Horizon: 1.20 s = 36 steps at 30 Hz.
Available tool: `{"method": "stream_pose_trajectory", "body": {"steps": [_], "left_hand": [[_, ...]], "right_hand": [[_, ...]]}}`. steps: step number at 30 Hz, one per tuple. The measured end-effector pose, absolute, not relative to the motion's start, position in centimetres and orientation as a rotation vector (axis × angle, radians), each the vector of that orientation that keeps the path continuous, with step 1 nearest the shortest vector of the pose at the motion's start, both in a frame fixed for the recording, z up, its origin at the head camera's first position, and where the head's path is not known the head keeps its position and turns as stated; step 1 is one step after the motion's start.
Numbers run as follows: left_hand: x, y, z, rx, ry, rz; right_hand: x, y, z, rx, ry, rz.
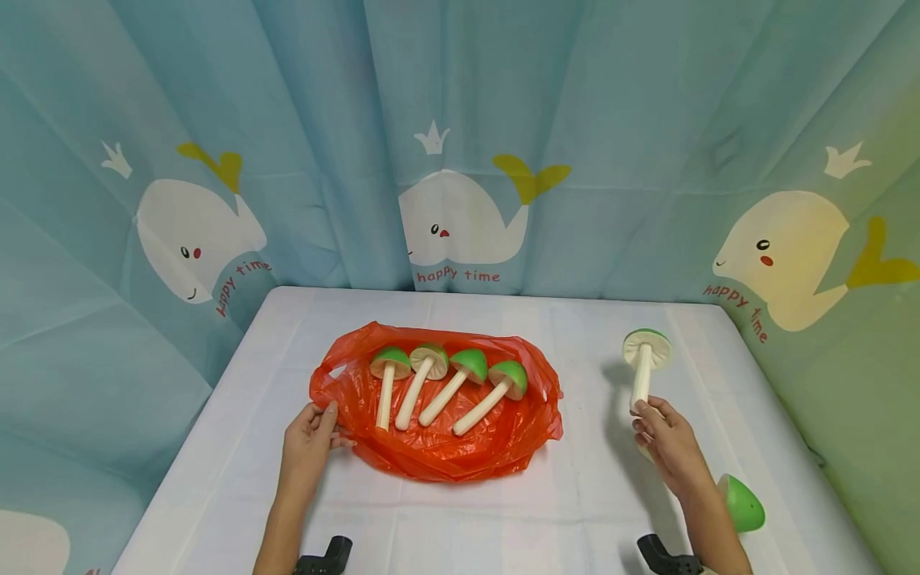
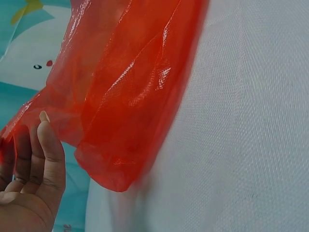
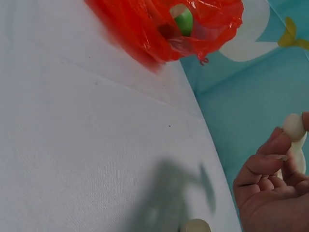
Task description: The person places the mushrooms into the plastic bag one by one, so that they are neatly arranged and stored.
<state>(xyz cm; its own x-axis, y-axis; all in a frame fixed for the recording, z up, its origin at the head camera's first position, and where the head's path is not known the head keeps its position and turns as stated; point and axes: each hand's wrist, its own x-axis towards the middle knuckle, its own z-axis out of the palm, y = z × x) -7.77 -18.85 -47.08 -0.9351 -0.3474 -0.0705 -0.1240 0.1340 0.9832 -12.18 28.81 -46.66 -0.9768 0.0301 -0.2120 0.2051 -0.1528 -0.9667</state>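
An opened red plastic bag [image 1: 431, 461] lies on the table, with several green-capped toy mushrooms [image 1: 442, 398] side by side in it, caps away from me. At the bag's left edge, my left hand [image 1: 303, 447] holds the thin film; in the left wrist view some fingers show through the red plastic [image 2: 130, 96]. My right hand [image 1: 674, 449] pinches the stem end of another toy mushroom [image 1: 643, 369], right of the bag, its pale underside facing me. Partly hidden under the right forearm lies one more mushroom [image 1: 744, 505]; its stem tip [image 3: 195, 225] shows in the right wrist view.
A white cloth covers the table [image 1: 503, 527]. Behind it and along both sides hangs a blue-green curtain [image 1: 460, 96] printed with white whales. Bare tablecloth lies between the bag and my right hand.
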Motion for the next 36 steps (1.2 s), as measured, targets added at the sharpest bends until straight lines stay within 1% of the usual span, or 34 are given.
{"method": "stream_pose_trajectory", "body": {"steps": [5,15,21,30,36], "left_hand": [[-7.7,-18.9,-47.0,0.476,-2.240,-1.889],[-7.7,-18.9,-46.9,0.471,-2.242,-1.885],[-7.8,-18.8,-46.9,0.461,-2.242,-1.893],[-7.8,-18.7,-46.8,0.425,-2.234,-1.915],[-7.8,-18.7,-47.0,0.382,-2.221,-1.886]], "right_hand": [[-11.7,27.9,-46.7,0.162,2.028,-2.301],[-11.2,26.1,-46.0,0.055,2.213,-2.226],[-10.9,25.0,-45.1,-0.098,2.303,-2.190],[-10.5,23.8,-44.4,-0.253,2.522,-1.935],[-10.4,23.1,-44.2,-0.256,2.544,-1.908]]}}
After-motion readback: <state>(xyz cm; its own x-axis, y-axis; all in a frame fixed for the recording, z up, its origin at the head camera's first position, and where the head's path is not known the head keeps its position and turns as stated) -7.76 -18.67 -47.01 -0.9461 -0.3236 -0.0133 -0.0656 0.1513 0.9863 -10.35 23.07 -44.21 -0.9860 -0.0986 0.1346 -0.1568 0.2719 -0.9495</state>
